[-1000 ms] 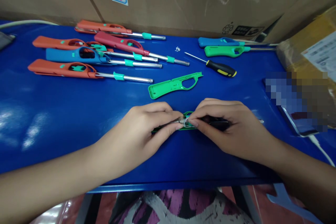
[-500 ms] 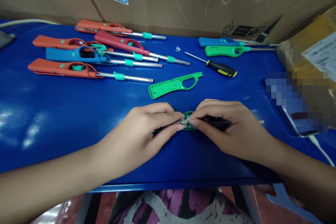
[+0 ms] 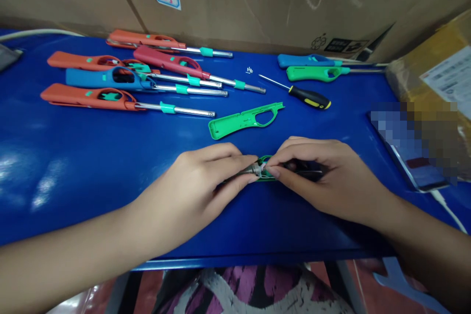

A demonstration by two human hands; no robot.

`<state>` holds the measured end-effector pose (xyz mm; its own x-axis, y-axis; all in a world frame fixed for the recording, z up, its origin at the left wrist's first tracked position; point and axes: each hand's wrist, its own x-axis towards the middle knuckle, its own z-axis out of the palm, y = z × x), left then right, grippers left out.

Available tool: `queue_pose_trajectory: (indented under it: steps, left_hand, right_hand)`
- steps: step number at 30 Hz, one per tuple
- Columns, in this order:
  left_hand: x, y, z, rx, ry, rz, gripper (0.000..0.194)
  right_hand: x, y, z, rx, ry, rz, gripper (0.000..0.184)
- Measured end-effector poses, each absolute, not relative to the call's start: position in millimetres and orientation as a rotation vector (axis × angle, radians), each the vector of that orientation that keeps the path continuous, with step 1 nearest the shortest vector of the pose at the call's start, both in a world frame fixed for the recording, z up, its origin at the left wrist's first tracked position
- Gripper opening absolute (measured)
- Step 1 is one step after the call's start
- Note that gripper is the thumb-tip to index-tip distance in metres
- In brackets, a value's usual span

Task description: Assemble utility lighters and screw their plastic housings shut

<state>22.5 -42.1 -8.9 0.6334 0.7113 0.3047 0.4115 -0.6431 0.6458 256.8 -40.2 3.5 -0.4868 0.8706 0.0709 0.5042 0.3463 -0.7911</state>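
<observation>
An opened green utility lighter (image 3: 265, 160) lies low over the table's front, largely covered by both hands. My left hand (image 3: 206, 181) is closed around its left end, fingertips at a clear and metallic inner piece (image 3: 254, 169). From the right, my right hand (image 3: 324, 171) pinches at the middle of the lighter, thumb and forefinger on small pale parts too hidden to name. Just beyond lies a loose green half shell (image 3: 239, 121), its hollow side up.
Several orange, red and blue lighters (image 3: 88, 97) lie at the left back. Small screws (image 3: 249, 70) and a black-yellow screwdriver (image 3: 310, 97) sit mid-table. Blue (image 3: 309, 61) and green (image 3: 312, 73) lighters, a phone (image 3: 412, 157) and a taped box (image 3: 423, 64) are at right; a large carton (image 3: 221, 14) stands behind.
Both hands stay at the green lighter with only slight finger shifts. The view has moved a little; the other things lie as before.
</observation>
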Motion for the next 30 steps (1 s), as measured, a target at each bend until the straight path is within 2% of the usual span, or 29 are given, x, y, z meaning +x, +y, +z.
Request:
queue_pose_trajectory:
  steps: [7,16,22,30]
  left_hand:
    - [24.5,-42.1,-13.1,2.254,0.899,0.771,0.017]
    - [24.6,-39.4,-16.6,2.249,0.875,0.774,0.019]
    - [17.7,-31.7,-12.3,2.440,0.877,0.661,0.023]
    - [18.8,-24.4,-26.6,2.504,0.916,0.743,0.028]
  right_hand:
    - [255.9,-40.6,2.0,-1.187,-2.111,1.010,0.012]
    - [256.3,-40.5,-1.7,-1.191,-2.132,0.991,0.011]
    - [259.3,-42.9,1.4,-1.164,-2.236,0.746,0.008]
    - [255.5,-42.4,-10.0,-1.151,-2.402,0.498,0.009]
